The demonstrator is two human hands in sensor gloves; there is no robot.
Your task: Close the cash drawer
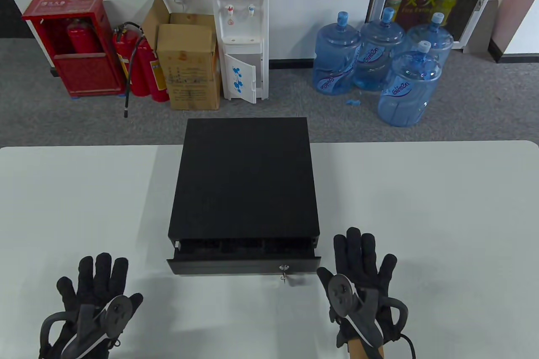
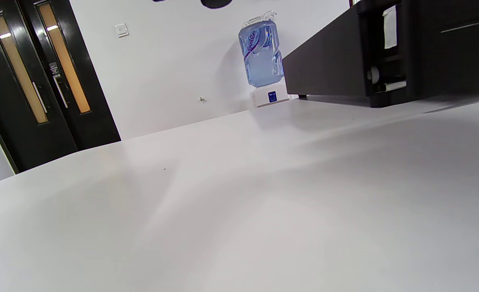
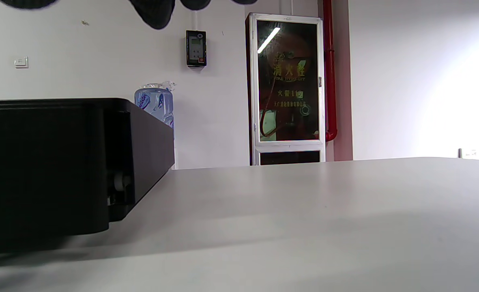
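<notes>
On the white table (image 1: 421,207), the black metal cash drawer (image 1: 243,265) projects toward you; your right hand (image 1: 362,275), flat and empty, lies nearer than your left hand (image 1: 94,291), also spread, holding nothing.

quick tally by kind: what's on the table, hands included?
cash drawer, pulled partly out: 1
key in the drawer's front lock: 1
gloved hands, left hand and right hand, both flat with fingers spread, touching nothing: 2
Total: 4
</notes>
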